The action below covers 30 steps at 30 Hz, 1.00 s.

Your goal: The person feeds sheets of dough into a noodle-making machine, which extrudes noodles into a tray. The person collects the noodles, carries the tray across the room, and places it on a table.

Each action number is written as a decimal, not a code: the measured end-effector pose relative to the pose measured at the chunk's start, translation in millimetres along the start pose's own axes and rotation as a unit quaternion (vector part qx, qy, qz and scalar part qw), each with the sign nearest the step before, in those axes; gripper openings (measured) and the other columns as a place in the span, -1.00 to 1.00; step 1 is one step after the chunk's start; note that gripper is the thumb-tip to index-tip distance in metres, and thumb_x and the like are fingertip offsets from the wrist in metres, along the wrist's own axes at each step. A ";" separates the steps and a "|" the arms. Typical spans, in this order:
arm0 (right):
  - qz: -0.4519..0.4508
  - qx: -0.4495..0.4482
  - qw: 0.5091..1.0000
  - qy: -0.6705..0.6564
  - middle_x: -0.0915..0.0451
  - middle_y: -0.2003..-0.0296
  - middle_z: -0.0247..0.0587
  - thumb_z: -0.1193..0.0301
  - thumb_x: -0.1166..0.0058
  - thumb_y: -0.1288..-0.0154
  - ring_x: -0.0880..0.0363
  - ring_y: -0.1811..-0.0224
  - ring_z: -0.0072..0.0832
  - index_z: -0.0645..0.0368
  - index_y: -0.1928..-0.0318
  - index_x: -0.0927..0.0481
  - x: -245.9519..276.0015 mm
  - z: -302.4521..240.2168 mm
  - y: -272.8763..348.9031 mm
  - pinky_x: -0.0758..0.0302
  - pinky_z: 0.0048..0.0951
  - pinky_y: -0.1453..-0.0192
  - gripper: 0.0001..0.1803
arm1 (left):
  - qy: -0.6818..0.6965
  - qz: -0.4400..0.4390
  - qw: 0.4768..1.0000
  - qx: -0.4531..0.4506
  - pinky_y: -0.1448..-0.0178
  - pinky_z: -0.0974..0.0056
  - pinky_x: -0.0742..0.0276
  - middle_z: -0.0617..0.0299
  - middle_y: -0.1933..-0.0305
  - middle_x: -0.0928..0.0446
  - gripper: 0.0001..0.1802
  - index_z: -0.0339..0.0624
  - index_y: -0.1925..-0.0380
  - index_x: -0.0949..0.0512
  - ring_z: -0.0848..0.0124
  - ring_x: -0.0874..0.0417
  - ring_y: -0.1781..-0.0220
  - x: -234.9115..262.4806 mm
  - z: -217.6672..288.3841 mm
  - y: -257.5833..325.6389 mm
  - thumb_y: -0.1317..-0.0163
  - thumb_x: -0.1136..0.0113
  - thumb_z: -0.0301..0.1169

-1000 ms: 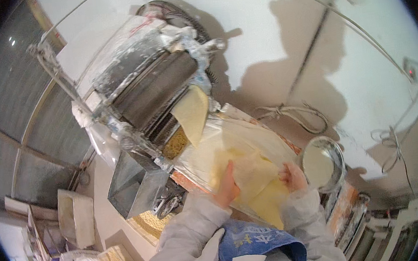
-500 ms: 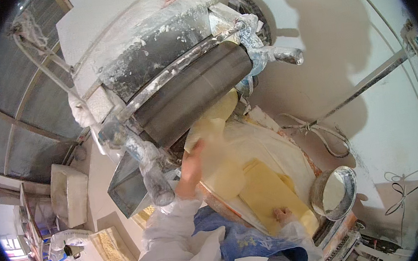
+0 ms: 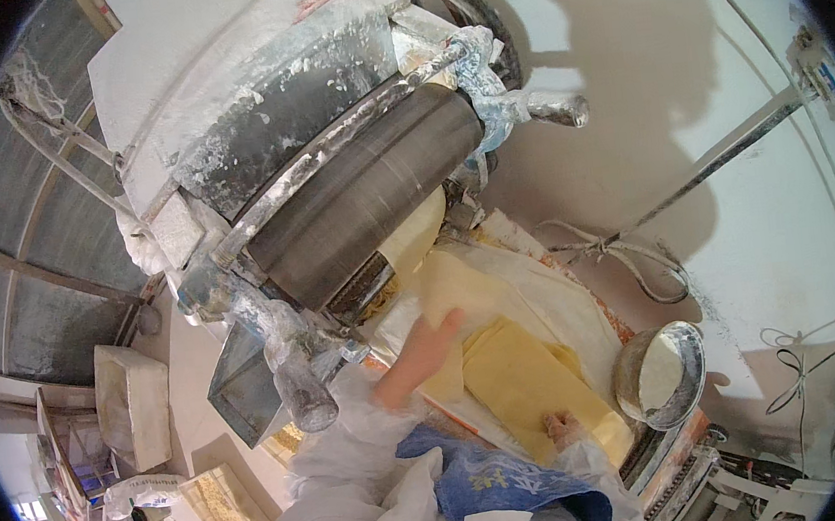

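A pale yellow dough sheet (image 3: 413, 238) comes down from beneath the dark roller (image 3: 371, 195) of a dough-sheeting machine. My left hand (image 3: 426, 350) holds that sheet below the roller, beside a folded stack of dough sheets (image 3: 519, 376); motion blurs the sheet, and some fingertips are hidden. Lower right, my right hand (image 3: 562, 429) rests on top of the stack, its bent fingers slightly apart. The stack lies on a cloth-covered board (image 3: 532, 300).
A round metal bowl (image 3: 662, 378) of white powder stands right of the stack. A handle wrapped in plastic (image 3: 299, 387) juts out near my left forearm, beside a metal chute (image 3: 248, 377). On the floor at left are a crate (image 3: 135, 403) and a tray of crumbs (image 3: 225, 505).
My left hand has moved right, away from the roller and toward the stack, taking the dough sheet along. My right hand stays on the stack. The whole view has shifted slightly.
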State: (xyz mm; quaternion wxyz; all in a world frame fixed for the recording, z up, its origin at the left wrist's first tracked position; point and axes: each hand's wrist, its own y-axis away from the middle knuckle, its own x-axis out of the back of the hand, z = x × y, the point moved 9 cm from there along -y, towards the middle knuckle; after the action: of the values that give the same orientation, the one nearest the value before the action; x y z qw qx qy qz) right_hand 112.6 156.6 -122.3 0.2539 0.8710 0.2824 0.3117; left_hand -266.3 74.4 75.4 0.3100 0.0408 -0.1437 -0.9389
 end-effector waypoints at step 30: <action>-0.096 -0.074 0.986 -0.113 -0.34 0.72 -0.39 0.44 -0.13 0.13 -0.21 0.78 -0.59 0.11 0.53 -0.38 -27.1 96.7 -57.7 -0.07 -0.51 0.77 -0.83 | 0.246 0.056 0.967 -0.036 0.07 0.26 -0.36 0.20 0.12 -0.40 -0.50 -0.16 0.00 -0.26 0.30 -0.42 0.12 27.1 2.7 -108.1 0.01 -0.09 -0.46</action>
State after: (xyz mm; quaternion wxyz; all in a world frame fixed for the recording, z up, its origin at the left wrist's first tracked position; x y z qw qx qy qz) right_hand 142.2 154.3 -234.2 0.3768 0.8480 0.3106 0.2058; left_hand -350.2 141.9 46.5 0.3895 0.2508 -0.0312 -0.8857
